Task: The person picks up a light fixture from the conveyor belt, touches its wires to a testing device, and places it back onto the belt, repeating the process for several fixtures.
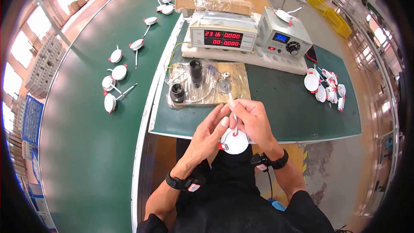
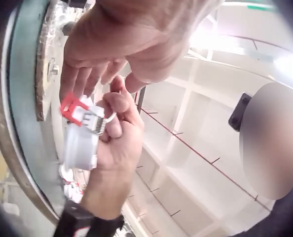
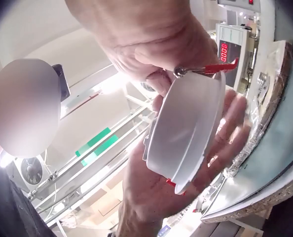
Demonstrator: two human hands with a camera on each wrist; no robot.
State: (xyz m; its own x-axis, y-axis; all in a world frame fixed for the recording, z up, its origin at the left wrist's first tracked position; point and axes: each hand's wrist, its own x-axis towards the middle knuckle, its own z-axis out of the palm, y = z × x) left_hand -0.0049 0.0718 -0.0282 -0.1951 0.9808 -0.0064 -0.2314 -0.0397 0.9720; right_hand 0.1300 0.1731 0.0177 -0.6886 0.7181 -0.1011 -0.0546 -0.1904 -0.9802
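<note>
A round white lamp (image 1: 236,143) with red-tipped spring clips hangs at the table's front edge, its white cable (image 1: 235,123) rising from a red spot on its back. My right hand (image 1: 254,123) pinches that cable between thumb and fingers above the lamp. Beside it on the left, my left hand (image 1: 209,133) has its fingers extended, close to the lamp and cable. In the right wrist view the lamp (image 3: 186,123) covers part of the left hand (image 3: 149,185). A clip spring (image 2: 98,123) shows near the right hand (image 2: 119,145) in the left wrist view; whether the left hand touches the lamp I cannot tell.
A board (image 1: 239,75) with two black sockets lies ahead. Behind it stand a meter (image 1: 224,36) with red digits and a grey power unit (image 1: 284,32). More lamps lie at the table's right (image 1: 312,82) and along the green surface at left (image 1: 119,72).
</note>
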